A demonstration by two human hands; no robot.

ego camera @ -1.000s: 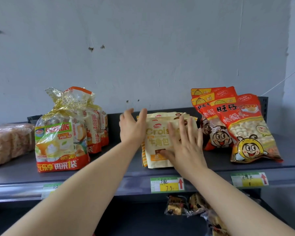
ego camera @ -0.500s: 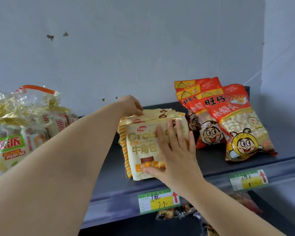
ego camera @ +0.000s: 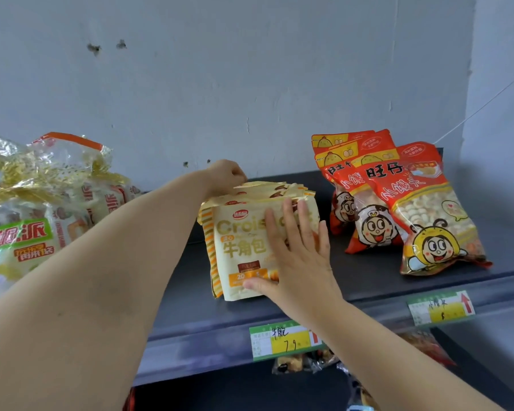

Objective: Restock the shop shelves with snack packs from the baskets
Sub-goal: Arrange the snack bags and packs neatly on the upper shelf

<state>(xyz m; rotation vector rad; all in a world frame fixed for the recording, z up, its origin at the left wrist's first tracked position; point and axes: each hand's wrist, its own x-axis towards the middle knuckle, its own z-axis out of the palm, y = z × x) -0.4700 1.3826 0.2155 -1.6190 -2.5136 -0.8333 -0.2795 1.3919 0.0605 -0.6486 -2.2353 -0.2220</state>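
The croissant packs (ego camera: 241, 247) stand upright, rowed front-to-back on the shelf (ego camera: 190, 321), between the hands: left hand (ego camera: 226, 173) curled over the rear tops, right hand (ego camera: 297, 256) nearer, flat and spread on the front face.

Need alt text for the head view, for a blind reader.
A right hand presses flat on the front of a row of croissant packs on a grey shelf; the left hand grips their tops behind. Red snack bags stand alongside.

head view, forward and down, near shelf (ego camera: 368, 280)
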